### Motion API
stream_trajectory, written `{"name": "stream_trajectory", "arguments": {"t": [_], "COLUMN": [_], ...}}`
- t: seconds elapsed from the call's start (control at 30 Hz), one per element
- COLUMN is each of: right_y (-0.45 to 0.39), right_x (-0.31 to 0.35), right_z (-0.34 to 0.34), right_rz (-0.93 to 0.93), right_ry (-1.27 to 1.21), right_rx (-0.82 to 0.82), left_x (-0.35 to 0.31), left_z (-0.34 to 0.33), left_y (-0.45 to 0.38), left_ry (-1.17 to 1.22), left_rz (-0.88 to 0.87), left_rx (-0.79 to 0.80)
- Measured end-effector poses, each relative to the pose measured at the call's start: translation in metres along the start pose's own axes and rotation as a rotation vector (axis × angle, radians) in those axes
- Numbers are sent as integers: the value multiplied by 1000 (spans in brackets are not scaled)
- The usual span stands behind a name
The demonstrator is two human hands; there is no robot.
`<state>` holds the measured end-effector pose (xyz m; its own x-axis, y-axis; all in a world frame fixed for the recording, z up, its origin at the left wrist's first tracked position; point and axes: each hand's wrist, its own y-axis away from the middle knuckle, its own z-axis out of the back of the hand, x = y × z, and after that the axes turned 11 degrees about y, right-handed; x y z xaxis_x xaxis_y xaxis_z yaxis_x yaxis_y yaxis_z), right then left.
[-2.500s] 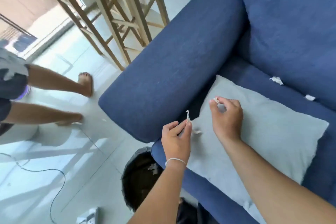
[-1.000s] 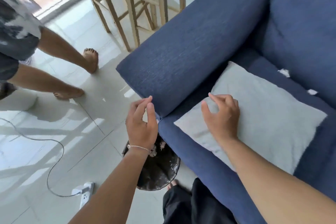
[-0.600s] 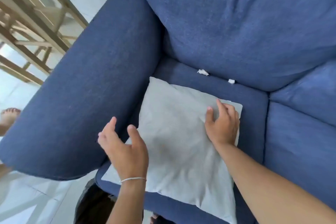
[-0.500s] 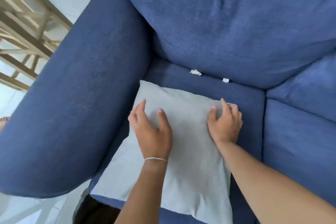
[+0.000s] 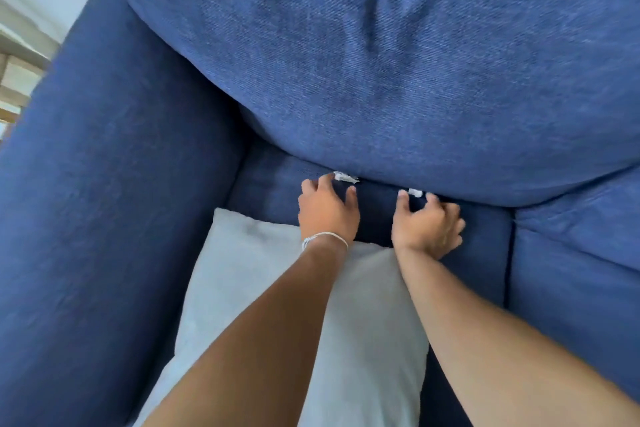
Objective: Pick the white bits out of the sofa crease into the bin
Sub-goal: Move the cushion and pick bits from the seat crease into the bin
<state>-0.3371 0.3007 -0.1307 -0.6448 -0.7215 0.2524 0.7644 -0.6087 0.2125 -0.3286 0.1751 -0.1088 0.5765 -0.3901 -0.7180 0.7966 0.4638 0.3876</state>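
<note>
My left hand and right hand reach the sofa crease, fingers apart, each beside a white bit, holding nothing.

The sofa is dark blue in a fine twill weave. Two white bits lie at the fingertips. Under the forearms, the cushion is pale grey. A white string bracelet circles the left wrist.
</note>
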Motion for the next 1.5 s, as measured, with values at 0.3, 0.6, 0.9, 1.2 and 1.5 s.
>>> {"name": "stream_trajectory", "arguments": {"t": [0.3,0.6,0.9,1.2,1.5], "right_y": [-13,26,174,361,477], "right_x": [10,24,52,1,-50], "right_z": [-8,10,34,38,4], "right_rz": [-154,-21,477,1040,1306], "right_ry": [-162,-229,-300,-256,-61], "right_rx": [18,152,197,361,559], "left_x": [-16,7,68,209,340], "left_z": [-29,20,145,241,279], "left_y": [-25,-1,80,241,357], "left_ry": [-80,225,398,388,354], "left_rz": [272,65,-62,163,458], "left_rx": [-162,-99,-334,-595,-686]}}
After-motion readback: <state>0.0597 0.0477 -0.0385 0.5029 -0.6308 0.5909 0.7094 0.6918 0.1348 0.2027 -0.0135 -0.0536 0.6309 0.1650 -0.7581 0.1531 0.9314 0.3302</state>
